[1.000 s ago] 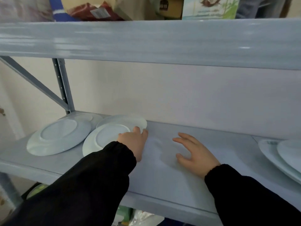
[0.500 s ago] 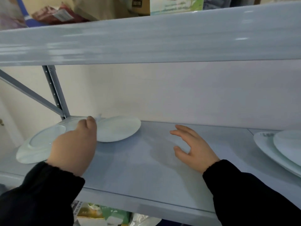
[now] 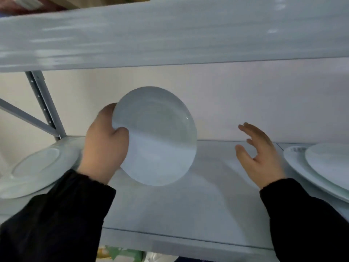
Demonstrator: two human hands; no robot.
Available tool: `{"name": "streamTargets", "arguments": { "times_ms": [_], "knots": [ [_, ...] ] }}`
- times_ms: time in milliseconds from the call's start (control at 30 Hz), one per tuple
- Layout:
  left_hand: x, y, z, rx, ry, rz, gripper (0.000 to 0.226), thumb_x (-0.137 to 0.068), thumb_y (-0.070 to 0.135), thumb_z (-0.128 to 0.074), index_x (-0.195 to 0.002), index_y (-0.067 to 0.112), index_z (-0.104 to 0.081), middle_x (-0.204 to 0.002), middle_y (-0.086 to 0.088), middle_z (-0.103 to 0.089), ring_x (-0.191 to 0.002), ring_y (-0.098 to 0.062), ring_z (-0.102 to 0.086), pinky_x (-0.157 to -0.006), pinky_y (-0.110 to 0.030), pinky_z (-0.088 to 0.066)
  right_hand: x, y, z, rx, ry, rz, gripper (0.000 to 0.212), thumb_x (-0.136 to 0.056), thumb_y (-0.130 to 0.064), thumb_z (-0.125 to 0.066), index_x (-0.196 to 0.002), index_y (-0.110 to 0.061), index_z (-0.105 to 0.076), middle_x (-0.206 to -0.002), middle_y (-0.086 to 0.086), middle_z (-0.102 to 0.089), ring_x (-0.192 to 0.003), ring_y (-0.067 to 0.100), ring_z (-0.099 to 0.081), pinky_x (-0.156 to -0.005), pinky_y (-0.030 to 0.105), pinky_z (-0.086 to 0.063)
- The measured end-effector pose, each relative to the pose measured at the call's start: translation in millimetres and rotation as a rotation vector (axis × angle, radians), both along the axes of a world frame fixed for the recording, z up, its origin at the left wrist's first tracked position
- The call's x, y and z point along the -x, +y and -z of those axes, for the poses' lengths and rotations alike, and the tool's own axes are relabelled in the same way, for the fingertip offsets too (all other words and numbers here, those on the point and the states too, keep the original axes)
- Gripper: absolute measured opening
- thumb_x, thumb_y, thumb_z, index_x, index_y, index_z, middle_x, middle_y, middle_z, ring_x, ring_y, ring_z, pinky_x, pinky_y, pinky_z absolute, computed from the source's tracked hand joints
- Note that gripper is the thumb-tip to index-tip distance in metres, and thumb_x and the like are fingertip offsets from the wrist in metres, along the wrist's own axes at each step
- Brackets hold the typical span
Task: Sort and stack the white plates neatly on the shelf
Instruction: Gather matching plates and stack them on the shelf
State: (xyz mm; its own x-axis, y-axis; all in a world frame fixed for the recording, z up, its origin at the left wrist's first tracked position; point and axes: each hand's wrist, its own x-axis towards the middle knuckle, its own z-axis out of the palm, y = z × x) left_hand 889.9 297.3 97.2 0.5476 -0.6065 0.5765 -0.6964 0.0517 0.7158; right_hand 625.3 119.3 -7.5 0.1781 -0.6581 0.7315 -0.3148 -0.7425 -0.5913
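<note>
**Plates counted: one in hand, three resting in plain sight**

Plates first. Four white ones show clearly. One plate (image 3: 158, 137) is up in the air above the shelf (image 3: 188, 214), tipped almost upright with its face to the camera. The left hand (image 3: 105, 148) grips it at the left rim, thumb on the face and fingers hidden behind. One upturned plate (image 3: 37, 167) lies on the shelf at the far left, foot ring up. A pale edge just behind it, beside the left hand, may be a further plate; I cannot tell. At the far right two plates overlap on the shelf: a larger lower plate (image 3: 302, 167) and an upper plate (image 3: 332, 163) lying on it.

Two hands, both in black sleeves (image 3: 56, 214). The right hand (image 3: 260, 156) is open, fingers spread and relaxed, holding nothing. It hovers above the shelf between the held plate and the right-hand pair, touching neither.

Writing: none can be read. The lower right plate carries a small grey mark on its rim, too blurred to make out. A red package (image 3: 22, 4) on the upper shelf (image 3: 170, 35) has a white label, smeared. Green packaging (image 3: 120, 254) shows below the shelf, with no legible text.
</note>
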Motion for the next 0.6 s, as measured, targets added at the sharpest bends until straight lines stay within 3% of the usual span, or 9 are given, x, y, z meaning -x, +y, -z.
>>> {"name": "streamTargets", "arguments": {
  "times_ms": [33,100,167,200,300,367,400,467,600],
  "knots": [
    [0,-19,11,-0.023,0.145,0.078,0.050,-0.075,0.000,-0.045,-0.115,0.027,-0.058,-0.095,0.011,-0.064,-0.078,-0.008,-0.057,-0.060,-0.016,-0.043,1,0,-1,-0.008,-0.020,0.007,0.046,-0.082,-0.041,-0.051,-0.125,-0.057,-0.044,-0.144,-0.015,-0.043,-0.132,0.012,-0.045,-0.105,0.046,-0.043],
    [-1,-55,39,-0.077,0.402,0.215,0.054,-0.062,0.005,-0.048,-0.112,0.017,-0.063,-0.096,-0.001,-0.070,-0.088,-0.020,-0.067,-0.069,-0.030,-0.055,1,0,0,-0.034,-0.013,0.013,0.048,-0.082,-0.042,-0.050,-0.129,-0.054,-0.045,-0.144,-0.018,-0.040,-0.133,0.012,-0.043,-0.107,0.046,-0.041],
    [-2,-83,70,-0.147,0.548,0.326,0.063,-0.052,0.005,-0.044,-0.111,0.012,-0.065,-0.099,-0.012,-0.072,-0.090,-0.033,-0.069,-0.078,-0.049,-0.057,2,-2,4,-0.054,0.032,0.021,0.052,-0.082,-0.044,-0.050,-0.134,-0.041,-0.049,-0.145,-0.018,-0.039,-0.135,0.010,-0.041,-0.108,0.044,-0.040],
    [-1,-92,82,-0.185,0.563,0.353,0.063,-0.052,0.003,-0.044,-0.111,0.013,-0.065,-0.099,-0.013,-0.072,-0.091,-0.033,-0.069,-0.079,-0.050,-0.058,2,-4,6,-0.060,0.061,0.021,0.053,-0.083,-0.044,-0.050,-0.135,-0.036,-0.050,-0.145,-0.018,-0.040,-0.135,0.007,-0.040,-0.109,0.041,-0.040],
    [0,-105,106,-0.247,0.483,0.347,0.052,-0.069,-0.007,-0.046,-0.110,0.020,-0.064,-0.096,0.000,-0.072,-0.092,-0.020,-0.069,-0.075,-0.036,-0.057,-2,-8,10,-0.048,0.172,0.000,0.056,-0.082,-0.047,-0.050,-0.136,-0.030,-0.051,-0.143,-0.016,-0.041,-0.135,-0.001,-0.036,-0.111,0.025,-0.033],
    [-7,-113,118,-0.332,0.307,0.288,0.062,-0.075,-0.009,-0.048,-0.130,0.018,-0.053,-0.121,0.000,-0.061,-0.113,-0.018,-0.058,-0.093,-0.030,-0.047,-6,-10,14,-0.096,0.274,-0.027,0.060,-0.080,-0.051,-0.050,-0.137,-0.035,-0.049,-0.144,-0.017,-0.040,-0.135,-0.005,-0.032,-0.109,0.012,-0.024],
    [-12,-116,123,-0.401,0.164,0.264,0.069,-0.076,-0.006,-0.051,-0.140,0.019,-0.045,-0.136,-0.001,-0.050,-0.126,-0.018,-0.048,-0.103,-0.026,-0.036,-8,-11,17,-0.132,0.328,-0.043,0.062,-0.078,-0.053,-0.050,-0.138,-0.039,-0.047,-0.146,-0.017,-0.038,-0.136,-0.006,-0.030,-0.108,0.010,-0.021],
    [-18,-119,132,-0.503,-0.036,0.298,0.067,-0.081,0.004,-0.056,-0.143,0.024,-0.041,-0.149,0.003,-0.036,-0.136,-0.013,-0.035,-0.106,-0.017,-0.022,-11,-13,23,-0.196,0.429,-0.068,0.067,-0.075,-0.058,-0.051,-0.140,-0.043,-0.044,-0.152,-0.015,-0.034,-0.139,-0.007,-0.026,-0.110,0.013,-0.020],
    [-16,-119,134,-0.501,-0.067,0.329,0.051,-0.087,0.028,-0.059,-0.137,0.029,-0.049,-0.142,0.009,-0.044,-0.127,-0.008,-0.043,-0.102,-0.019,-0.028,-13,-14,24,-0.241,0.519,-0.069,0.070,-0.072,-0.065,-0.048,-0.140,-0.046,-0.042,-0.153,-0.015,-0.032,-0.139,-0.006,-0.025,-0.108,0.013,-0.019]
  ]
}}
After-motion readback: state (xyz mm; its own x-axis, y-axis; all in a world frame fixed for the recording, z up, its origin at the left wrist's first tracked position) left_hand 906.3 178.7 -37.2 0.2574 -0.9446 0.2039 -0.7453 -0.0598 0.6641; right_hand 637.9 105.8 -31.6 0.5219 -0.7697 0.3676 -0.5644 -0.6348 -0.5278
